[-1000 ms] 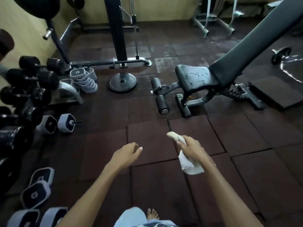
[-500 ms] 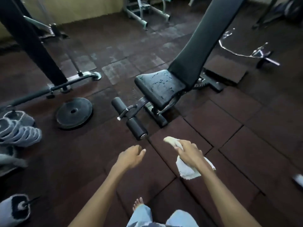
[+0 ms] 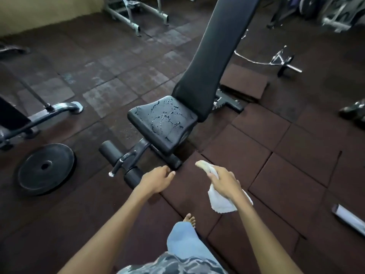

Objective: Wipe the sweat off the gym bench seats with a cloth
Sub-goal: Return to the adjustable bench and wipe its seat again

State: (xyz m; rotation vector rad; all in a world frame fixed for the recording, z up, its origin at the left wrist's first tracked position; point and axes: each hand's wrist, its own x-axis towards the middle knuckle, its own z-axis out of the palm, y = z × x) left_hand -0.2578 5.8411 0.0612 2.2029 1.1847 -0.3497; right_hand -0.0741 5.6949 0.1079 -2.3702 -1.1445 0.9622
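Right hand point(image 3: 225, 181) clutching cloth point(image 3: 222, 201), wet seat point(image 3: 164, 123) ahead, perhaps sweat

Wet, glossy black vinyl seat point(image 3: 164, 123), matt backrest pad point(image 3: 213, 56), white terry cloth point(image 3: 221, 202), rough rubber floor tiles point(image 3: 286, 165).

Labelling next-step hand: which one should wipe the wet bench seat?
Right. The right hand already grips the cloth, short of the wet seat. The left hand is empty, fingers loosely curled near the foot rollers.
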